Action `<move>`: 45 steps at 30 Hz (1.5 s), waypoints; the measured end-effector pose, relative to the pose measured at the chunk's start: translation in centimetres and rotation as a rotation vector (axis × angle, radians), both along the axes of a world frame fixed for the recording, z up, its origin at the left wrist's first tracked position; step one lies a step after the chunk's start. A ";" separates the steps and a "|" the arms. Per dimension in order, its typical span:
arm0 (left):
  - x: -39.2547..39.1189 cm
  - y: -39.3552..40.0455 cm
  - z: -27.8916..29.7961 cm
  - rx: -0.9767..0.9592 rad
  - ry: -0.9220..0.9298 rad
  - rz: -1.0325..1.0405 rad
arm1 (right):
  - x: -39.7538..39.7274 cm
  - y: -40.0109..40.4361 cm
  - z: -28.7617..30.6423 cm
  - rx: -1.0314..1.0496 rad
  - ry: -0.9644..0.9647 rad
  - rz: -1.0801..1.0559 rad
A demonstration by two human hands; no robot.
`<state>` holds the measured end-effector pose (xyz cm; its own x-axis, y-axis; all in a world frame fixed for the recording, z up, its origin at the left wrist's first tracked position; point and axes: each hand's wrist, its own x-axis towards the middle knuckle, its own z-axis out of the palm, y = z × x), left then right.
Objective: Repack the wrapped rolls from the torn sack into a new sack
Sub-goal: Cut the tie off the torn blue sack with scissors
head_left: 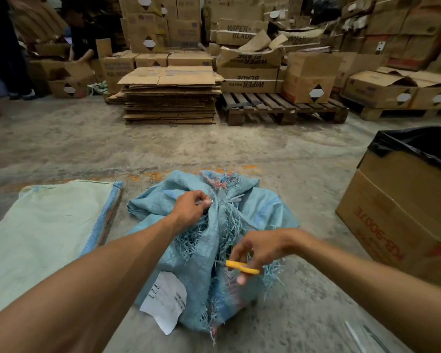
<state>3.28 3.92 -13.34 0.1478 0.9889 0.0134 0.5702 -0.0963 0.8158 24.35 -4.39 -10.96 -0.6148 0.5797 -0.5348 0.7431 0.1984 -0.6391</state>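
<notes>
A torn blue woven sack [189, 253] lies bunched on the concrete floor in front of me, its edges frayed into loose strands, a white label [163, 301] hanging off its near side. My left hand [191, 206] pinches the sack's fabric near the gathered top. My right hand [259, 248] holds a yellow cutter [242, 267] over the frayed slit. A flat pale green sack [46, 230] with a blue edge lies to the left. The wrapped rolls are hidden inside the blue sack.
A cardboard box lined with a black bag [405, 200] stands at the right. Beyond open floor are a stack of flattened cartons [171, 98], a wooden pallet [283, 108] and piled boxes. A person [8, 47] stands at the far left.
</notes>
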 end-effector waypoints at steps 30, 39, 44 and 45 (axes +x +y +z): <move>-0.9 -2.4 0.7 0.049 0.104 -0.032 | -4.7 -5.2 -7.1 1.029 0.232 -0.234; -0.5 -0.4 0.9 0.127 -0.027 0.300 | -5.0 3.8 -2.7 0.894 0.002 -0.749; 0.0 0.3 0.6 0.143 -0.051 0.315 | -4.5 5.4 -1.8 0.650 0.296 -0.852; 0.0 0.4 0.5 0.143 -0.052 0.302 | -4.4 5.6 -1.7 0.683 0.307 -0.861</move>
<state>3.24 4.27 -12.82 -0.1561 0.9755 0.1553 0.5482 -0.0453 0.8352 19.96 1.23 -12.62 0.0780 0.9842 0.1588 0.6321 0.0743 -0.7713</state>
